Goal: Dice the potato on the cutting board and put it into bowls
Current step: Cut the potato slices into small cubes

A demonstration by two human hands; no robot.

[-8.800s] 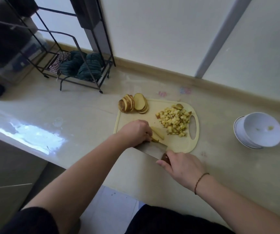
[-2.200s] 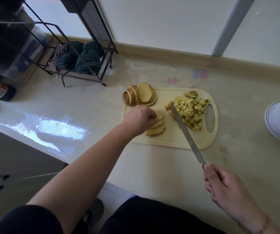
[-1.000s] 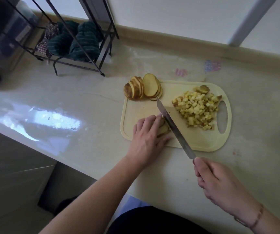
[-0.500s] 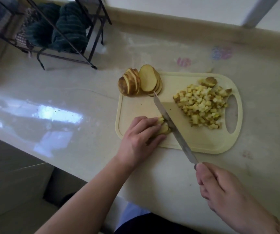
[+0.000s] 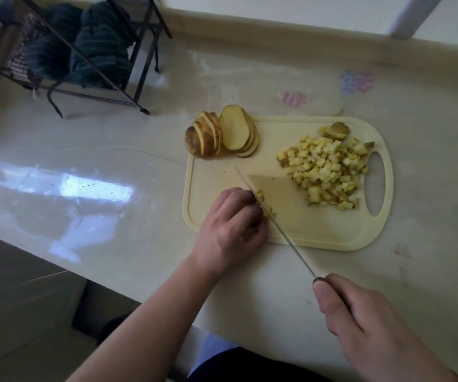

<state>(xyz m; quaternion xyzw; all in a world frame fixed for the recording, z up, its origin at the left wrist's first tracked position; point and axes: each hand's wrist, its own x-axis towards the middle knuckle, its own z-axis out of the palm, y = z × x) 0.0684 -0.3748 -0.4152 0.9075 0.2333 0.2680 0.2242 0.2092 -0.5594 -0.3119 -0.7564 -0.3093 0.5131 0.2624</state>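
On the glossy countertop (image 5: 84, 166), a cutting board (image 5: 330, 232) below a wire rack (image 5: 90, 59).

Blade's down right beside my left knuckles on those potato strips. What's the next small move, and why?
Probably inch the left hand back along the potato strips and lift the knife for another crosswise cut. Only a few cubes lie beside the blade, the strips still sit under the fingers, and the potato slices remain uncut.

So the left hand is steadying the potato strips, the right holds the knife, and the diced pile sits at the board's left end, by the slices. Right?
Not quite. In the head view the diced pile sits at the cutting board's right end, by the handle hole; the slices are at the left.
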